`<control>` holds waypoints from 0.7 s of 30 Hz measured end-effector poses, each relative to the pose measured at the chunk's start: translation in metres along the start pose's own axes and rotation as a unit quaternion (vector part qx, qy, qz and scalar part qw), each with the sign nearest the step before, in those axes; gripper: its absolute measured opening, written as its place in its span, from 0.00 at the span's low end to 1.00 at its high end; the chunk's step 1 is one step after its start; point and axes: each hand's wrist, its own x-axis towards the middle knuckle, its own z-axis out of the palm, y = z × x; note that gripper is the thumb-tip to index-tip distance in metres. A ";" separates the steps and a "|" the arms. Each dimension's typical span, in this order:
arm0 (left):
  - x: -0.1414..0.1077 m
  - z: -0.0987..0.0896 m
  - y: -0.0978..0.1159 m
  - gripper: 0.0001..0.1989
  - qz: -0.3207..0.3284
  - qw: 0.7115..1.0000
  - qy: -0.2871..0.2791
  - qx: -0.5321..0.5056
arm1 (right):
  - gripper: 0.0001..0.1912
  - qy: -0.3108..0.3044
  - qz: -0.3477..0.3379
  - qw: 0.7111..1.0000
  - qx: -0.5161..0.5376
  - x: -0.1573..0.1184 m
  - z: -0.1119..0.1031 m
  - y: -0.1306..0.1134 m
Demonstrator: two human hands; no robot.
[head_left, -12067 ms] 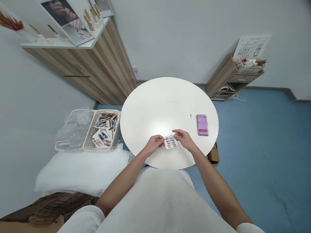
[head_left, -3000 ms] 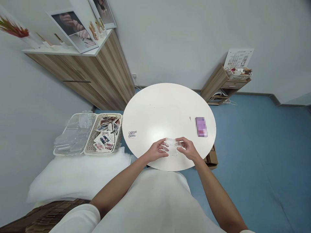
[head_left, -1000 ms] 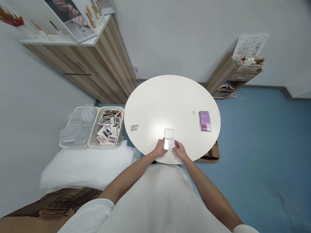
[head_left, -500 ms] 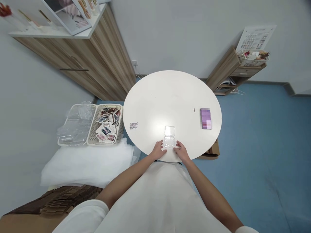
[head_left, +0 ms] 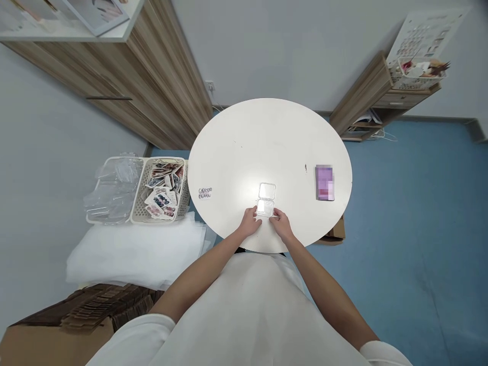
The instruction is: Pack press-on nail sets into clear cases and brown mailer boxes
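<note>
Here — left fingers parted beside unfolded clear case; right fingers at corner — grip unclear.

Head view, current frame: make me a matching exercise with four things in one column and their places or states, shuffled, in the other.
Things
1. phone
2. clear case
3. basket of cards
4. nail card

Places or states
a. lying open by the left hand and right hand
b. on the left part of the table
c. on the right part of the table
d. off the table, to its left

Pairs: 1-c, 2-a, 3-d, 4-b
</note>
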 end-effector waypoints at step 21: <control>-0.025 -0.020 -0.015 0.27 0.011 0.996 0.063 0.059 | 0.27 0.054 -0.051 0.997 -0.017 0.002 -0.012 0.001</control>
